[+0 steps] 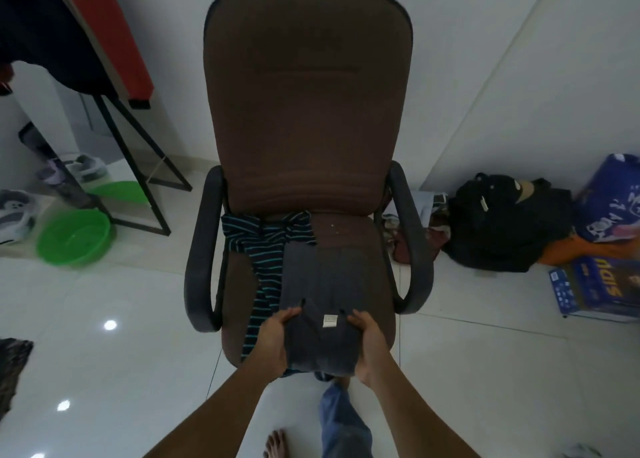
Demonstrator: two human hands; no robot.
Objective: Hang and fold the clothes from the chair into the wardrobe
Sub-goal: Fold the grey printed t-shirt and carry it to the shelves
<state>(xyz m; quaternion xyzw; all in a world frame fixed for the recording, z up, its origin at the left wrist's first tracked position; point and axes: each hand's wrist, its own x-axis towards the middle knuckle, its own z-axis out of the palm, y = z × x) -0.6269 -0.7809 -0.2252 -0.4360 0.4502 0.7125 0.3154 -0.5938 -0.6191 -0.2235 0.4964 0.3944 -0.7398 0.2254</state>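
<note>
A blue box [602, 284] is lying on the floor at about 3 o'clock from the chair [304, 111], showing the letters "SIDU" turned sideways; the print on the blue pack [613, 198] just beyond it is too blurred to read. A small white tag [330, 320] is sitting on the grey garment [318, 284] midway between the hands, its print too small to make out. The grey garment is lying along the brown seat from 12 o'clock down to the front edge at 6 o'clock. The left hand [273, 343] is gripping its near end at 9 o'clock of the tag, thumb over the cloth and fingers out of sight beneath it; the right hand [369, 346] is gripping it likewise at 3 o'clock. The cloth is looking plain dark grey, folded into a narrow strip. A dark striped garment [266, 249] with teal lines is lying beneath it, spreading toward 10 o'clock of the seat
</note>
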